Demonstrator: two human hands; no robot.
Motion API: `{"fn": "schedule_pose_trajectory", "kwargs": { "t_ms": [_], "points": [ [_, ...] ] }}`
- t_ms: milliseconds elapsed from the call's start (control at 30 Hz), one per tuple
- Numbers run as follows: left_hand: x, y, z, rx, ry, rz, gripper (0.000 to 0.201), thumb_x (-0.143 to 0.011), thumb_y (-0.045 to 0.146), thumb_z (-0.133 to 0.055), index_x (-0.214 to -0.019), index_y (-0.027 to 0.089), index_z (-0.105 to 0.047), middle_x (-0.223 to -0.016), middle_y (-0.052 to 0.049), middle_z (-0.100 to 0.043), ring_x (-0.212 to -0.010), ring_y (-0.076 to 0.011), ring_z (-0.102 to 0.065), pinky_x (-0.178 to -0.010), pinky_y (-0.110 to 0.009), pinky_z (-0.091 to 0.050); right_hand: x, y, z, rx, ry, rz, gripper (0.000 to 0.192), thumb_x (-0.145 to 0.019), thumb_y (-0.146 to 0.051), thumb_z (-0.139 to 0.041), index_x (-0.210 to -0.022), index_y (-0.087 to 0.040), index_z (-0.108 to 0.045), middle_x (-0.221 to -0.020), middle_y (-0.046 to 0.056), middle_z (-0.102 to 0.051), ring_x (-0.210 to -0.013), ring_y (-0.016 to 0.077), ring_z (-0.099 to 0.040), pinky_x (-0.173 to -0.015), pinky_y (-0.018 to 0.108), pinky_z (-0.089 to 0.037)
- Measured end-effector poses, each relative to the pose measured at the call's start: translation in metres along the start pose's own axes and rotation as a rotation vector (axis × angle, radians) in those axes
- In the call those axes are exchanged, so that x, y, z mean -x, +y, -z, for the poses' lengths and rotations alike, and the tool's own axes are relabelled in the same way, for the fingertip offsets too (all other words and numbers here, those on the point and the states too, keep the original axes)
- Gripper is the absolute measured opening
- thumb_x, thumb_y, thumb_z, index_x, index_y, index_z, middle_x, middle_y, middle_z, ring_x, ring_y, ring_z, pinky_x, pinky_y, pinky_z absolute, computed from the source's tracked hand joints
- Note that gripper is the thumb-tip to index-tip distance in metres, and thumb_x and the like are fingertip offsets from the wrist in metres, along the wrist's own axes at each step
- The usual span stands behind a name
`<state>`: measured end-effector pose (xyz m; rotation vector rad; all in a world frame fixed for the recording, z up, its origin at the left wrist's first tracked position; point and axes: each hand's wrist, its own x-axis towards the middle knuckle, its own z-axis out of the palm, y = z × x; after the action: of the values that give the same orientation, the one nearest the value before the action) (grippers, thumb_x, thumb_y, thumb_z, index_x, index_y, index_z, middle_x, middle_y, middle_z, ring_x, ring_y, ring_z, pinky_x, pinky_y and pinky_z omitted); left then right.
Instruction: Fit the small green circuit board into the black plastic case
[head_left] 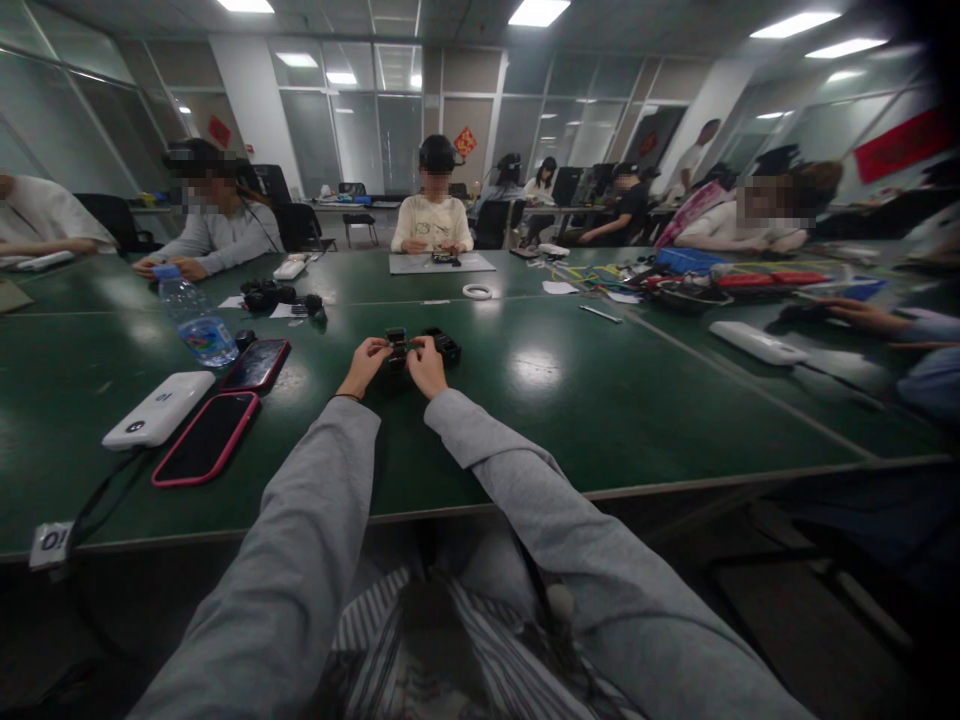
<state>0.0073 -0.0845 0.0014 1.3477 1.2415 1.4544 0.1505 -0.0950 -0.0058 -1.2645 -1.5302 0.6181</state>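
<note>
A small black device with silvery parts (397, 350) is between my two hands, just over the green table. My left hand (366, 366) is closed, its thumb and fingertips pinching the device's left side. From the other side my right hand (427, 368) grips its right edge, fingers bent. What kind of device it is I cannot make out. Right behind my right hand sits an open black box-like piece (447, 346), partly hidden by the fingers.
To my left lie two red-edged phones (206, 440), a white power bank (159, 410) and a tilted water bottle (196, 325). A white tape roll (478, 291) lies ahead. Cables and tools (675, 280) crowd the right back. Several people sit around the table (600, 400).
</note>
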Motion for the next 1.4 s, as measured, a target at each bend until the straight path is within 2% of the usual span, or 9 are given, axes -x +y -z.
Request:
{"fn": "schedule_pose_trajectory", "kwargs": {
  "t_ms": [167,333,433,533,700,967,1100,1233,1400],
  "points": [
    [-0.001,0.001,0.003,-0.013,0.011,0.003,0.016,-0.068,0.025,-0.064,-0.081,0.018,-0.060,-0.081,-0.003,-0.064,-0.085,-0.0183,-0.059,-0.079,-0.032,-0.044,0.000,-0.014,0.020,0.045,0.164,0.070,0.023,-0.088,-0.020,-0.036,-0.109,-0.022,-0.046,-0.084,0.002,-0.062,-0.078,0.0165,-0.060,-0.079,0.028,-0.044],
    [-0.004,-0.003,0.003,-0.009,0.016,0.001,0.014,-0.070,0.023,-0.063,-0.082,0.017,-0.060,-0.084,-0.004,-0.064,-0.085,-0.0179,-0.059,-0.080,-0.033,-0.044,-0.006,-0.017,0.036,0.060,0.305,0.046,0.022,-0.089,-0.020,-0.033,-0.108,-0.021,-0.046,-0.088,0.004,-0.061,-0.082,0.0177,-0.058,-0.081,0.029,-0.043],
    [-0.007,-0.007,0.003,-0.026,0.021,-0.007,0.014,-0.070,0.022,-0.063,-0.083,0.017,-0.059,-0.082,-0.004,-0.063,-0.085,-0.0179,-0.059,-0.081,-0.033,-0.045,-0.007,-0.012,0.031,0.082,0.301,0.092,0.022,-0.088,-0.019,-0.036,-0.106,-0.019,-0.047,-0.090,0.005,-0.059,-0.085,0.0186,-0.057,-0.084,0.031,-0.043],
    [-0.010,-0.012,0.006,-0.086,0.066,-0.046,0.018,-0.070,0.025,-0.064,-0.085,0.016,-0.059,-0.082,-0.004,-0.062,-0.085,-0.0177,-0.058,-0.081,-0.033,-0.046,-0.003,-0.006,0.016,0.090,0.231,0.212,0.023,-0.085,-0.018,-0.040,-0.108,-0.017,-0.048,-0.094,0.008,-0.058,-0.090,0.0195,-0.056,-0.087,0.033,-0.043],
    [-0.014,-0.018,0.008,-0.091,0.087,-0.093,0.024,-0.071,0.026,-0.065,-0.091,0.014,-0.058,-0.095,-0.007,-0.064,-0.092,-0.0176,-0.059,-0.084,-0.033,-0.047,0.002,0.000,-0.002,0.082,0.134,0.290,0.033,-0.082,-0.012,-0.044,-0.115,-0.015,-0.045,-0.105,0.011,-0.059,-0.100,0.0200,-0.055,-0.094,0.035,-0.043],
    [-0.017,-0.024,0.011,-0.092,0.092,-0.084,0.022,-0.075,0.025,-0.060,-0.094,0.014,-0.057,-0.098,-0.009,-0.065,-0.095,-0.0187,-0.061,-0.085,-0.034,-0.048,-0.005,-0.006,0.016,0.180,0.275,0.326,0.029,-0.084,-0.013,-0.042,-0.112,-0.014,-0.049,-0.106,0.012,-0.055,-0.101,0.0209,-0.050,-0.094,0.036,-0.041],
    [-0.014,-0.018,0.011,-0.073,0.095,-0.019,0.025,-0.078,0.022,-0.054,-0.101,0.014,-0.056,-0.101,-0.009,-0.065,-0.094,-0.0185,-0.062,-0.086,-0.037,-0.049,-0.007,-0.009,0.030,0.257,0.360,0.296,0.027,-0.084,-0.014,-0.042,-0.110,-0.013,-0.049,-0.110,0.013,-0.050,-0.105,0.0225,-0.044,-0.095,0.038,-0.038],
    [-0.009,-0.009,0.003,0.013,0.007,0.007,0.045,-0.073,0.012,-0.055,-0.117,0.016,-0.048,-0.108,-0.008,-0.064,-0.097,-0.0181,-0.062,-0.090,-0.038,-0.048,-0.011,-0.005,0.039,0.328,0.403,0.174,0.027,-0.084,-0.017,-0.044,-0.111,-0.014,-0.048,-0.116,0.014,-0.047,-0.111,0.0252,-0.040,-0.096,0.042,-0.035],
    [-0.009,-0.018,-0.008,-0.022,-0.075,-0.087,0.085,-0.060,0.013,-0.074,-0.131,0.020,-0.029,-0.115,-0.010,-0.058,-0.103,-0.0201,-0.060,-0.094,-0.043,-0.046,-0.016,0.009,0.040,0.400,0.396,0.015,0.030,-0.087,-0.028,-0.048,-0.114,-0.014,-0.047,-0.118,0.015,-0.046,-0.113,0.0289,-0.038,-0.094,0.046,-0.034]
  ]
}}
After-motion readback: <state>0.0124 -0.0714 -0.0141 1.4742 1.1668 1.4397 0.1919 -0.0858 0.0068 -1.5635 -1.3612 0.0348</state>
